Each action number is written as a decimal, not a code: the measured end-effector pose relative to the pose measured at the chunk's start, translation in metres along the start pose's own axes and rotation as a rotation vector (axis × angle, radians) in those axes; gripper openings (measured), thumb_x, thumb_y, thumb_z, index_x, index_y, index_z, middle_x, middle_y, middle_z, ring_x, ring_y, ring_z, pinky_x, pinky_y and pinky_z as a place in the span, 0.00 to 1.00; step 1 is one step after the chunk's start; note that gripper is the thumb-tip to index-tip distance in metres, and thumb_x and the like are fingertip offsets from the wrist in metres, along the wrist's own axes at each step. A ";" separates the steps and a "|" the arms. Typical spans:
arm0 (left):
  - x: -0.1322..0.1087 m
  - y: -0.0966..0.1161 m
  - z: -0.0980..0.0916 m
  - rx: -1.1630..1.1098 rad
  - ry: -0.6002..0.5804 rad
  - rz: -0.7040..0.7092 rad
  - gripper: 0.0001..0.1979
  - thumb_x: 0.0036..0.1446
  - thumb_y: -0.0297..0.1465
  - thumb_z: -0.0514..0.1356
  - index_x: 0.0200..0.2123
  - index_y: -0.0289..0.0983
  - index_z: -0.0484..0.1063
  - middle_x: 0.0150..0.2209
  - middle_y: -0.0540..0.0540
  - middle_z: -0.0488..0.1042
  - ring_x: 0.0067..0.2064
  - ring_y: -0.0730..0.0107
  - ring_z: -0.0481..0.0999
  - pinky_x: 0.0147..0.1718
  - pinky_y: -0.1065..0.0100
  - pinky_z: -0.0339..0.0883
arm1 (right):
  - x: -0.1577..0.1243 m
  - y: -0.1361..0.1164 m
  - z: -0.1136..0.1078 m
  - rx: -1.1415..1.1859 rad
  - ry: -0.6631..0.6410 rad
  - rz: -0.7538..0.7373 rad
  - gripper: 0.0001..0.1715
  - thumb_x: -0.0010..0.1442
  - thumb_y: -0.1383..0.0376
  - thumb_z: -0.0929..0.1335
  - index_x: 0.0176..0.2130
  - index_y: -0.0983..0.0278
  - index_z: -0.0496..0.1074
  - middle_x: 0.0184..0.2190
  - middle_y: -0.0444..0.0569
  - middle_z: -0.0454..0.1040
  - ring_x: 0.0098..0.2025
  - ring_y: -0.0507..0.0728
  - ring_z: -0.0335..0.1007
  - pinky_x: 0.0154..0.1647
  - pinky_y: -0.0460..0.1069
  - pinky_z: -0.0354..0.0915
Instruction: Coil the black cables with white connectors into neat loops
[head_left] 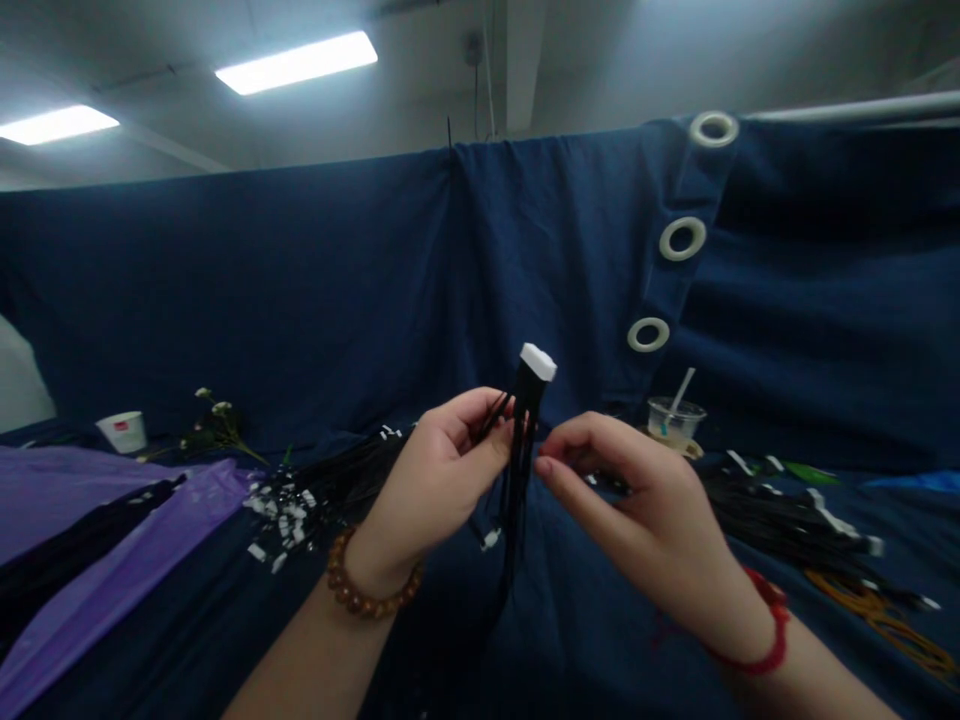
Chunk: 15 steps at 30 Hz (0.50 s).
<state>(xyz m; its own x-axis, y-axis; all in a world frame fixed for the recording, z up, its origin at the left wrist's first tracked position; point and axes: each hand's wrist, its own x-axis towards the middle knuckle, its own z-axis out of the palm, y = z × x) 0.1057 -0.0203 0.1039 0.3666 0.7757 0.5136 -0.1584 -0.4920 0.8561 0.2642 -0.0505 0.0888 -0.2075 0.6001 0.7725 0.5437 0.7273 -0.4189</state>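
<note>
In the middle of the scene, above the cloth-covered desk (592, 630): black strand bundle (531, 388) with white end block (538, 363) upwards and loose strands hanging down. Held by the left hand (450, 465) in a closed grip of thumb and curled fingers, below the block. Just right of the bundle, the right hand (634, 490), with thumb and forefinger almost together; not possible to tell any thin strand between them.

For careful handling, keep the left grip firm but not crushing, to prevent turning of the bundle. Better to separate strands with the right fingertips gently, without bending them hard near the block.

At left, heap of black strands with white ends (285, 515), then purple sheet (187, 520), and farther, flowers (223, 408) and paper cup (124, 432). At right, second black heap (772, 515), nearer orange cords (911, 640), farther plastic cup (675, 425). At far side, blue curtain (315, 280).

In the way: the left fingers, hiding part of the bundle; perhaps also beaded bracelet (367, 602) and red band (778, 640), able to catch strands.
</note>
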 end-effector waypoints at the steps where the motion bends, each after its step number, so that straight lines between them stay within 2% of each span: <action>1: 0.001 -0.001 -0.001 -0.038 0.030 -0.010 0.07 0.53 0.35 0.59 0.31 0.37 0.69 0.20 0.55 0.61 0.18 0.83 0.55 0.15 0.79 0.50 | 0.000 -0.001 -0.001 0.028 -0.046 0.021 0.04 0.57 0.66 0.65 0.32 0.64 0.67 0.28 0.44 0.69 0.29 0.49 0.65 0.30 0.43 0.60; 4: 0.003 0.000 -0.005 -0.151 0.114 -0.003 0.06 0.54 0.34 0.58 0.30 0.38 0.67 0.19 0.57 0.57 0.17 0.84 0.53 0.14 0.81 0.48 | 0.001 -0.001 -0.004 0.117 -0.272 0.137 0.08 0.60 0.64 0.62 0.31 0.64 0.67 0.23 0.42 0.68 0.26 0.49 0.64 0.26 0.43 0.59; 6: 0.004 0.004 -0.010 -0.231 0.180 0.028 0.04 0.53 0.32 0.59 0.30 0.38 0.66 0.19 0.57 0.55 0.17 0.84 0.52 0.14 0.81 0.48 | 0.001 -0.001 -0.006 0.138 -0.433 0.203 0.10 0.61 0.64 0.60 0.32 0.64 0.68 0.23 0.43 0.70 0.26 0.49 0.65 0.25 0.43 0.59; 9: 0.004 0.015 -0.020 -0.417 0.284 0.098 0.02 0.54 0.29 0.58 0.30 0.38 0.65 0.20 0.56 0.55 0.17 0.84 0.53 0.13 0.81 0.49 | -0.001 0.001 -0.006 0.083 -0.624 0.179 0.11 0.60 0.66 0.60 0.32 0.63 0.70 0.25 0.44 0.72 0.27 0.50 0.67 0.26 0.43 0.58; 12: 0.003 0.025 -0.031 -0.590 0.339 0.157 0.04 0.57 0.26 0.54 0.29 0.37 0.64 0.19 0.56 0.53 0.16 0.84 0.51 0.12 0.80 0.47 | -0.005 0.003 -0.002 -0.045 -0.709 0.102 0.12 0.59 0.66 0.60 0.33 0.62 0.72 0.25 0.43 0.72 0.27 0.50 0.66 0.27 0.44 0.56; 15: 0.003 0.029 -0.040 -0.666 0.350 0.194 0.09 0.60 0.26 0.49 0.28 0.36 0.63 0.18 0.56 0.50 0.15 0.84 0.50 0.11 0.80 0.45 | -0.006 0.002 0.002 -0.112 -0.692 0.082 0.11 0.58 0.67 0.60 0.34 0.61 0.72 0.27 0.43 0.72 0.28 0.50 0.66 0.28 0.45 0.56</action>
<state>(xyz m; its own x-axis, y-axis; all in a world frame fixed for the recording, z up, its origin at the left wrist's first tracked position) 0.0658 -0.0168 0.1327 -0.0171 0.8342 0.5512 -0.7484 -0.3763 0.5462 0.2654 -0.0516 0.0827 -0.6115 0.7526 0.2443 0.6523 0.6542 -0.3828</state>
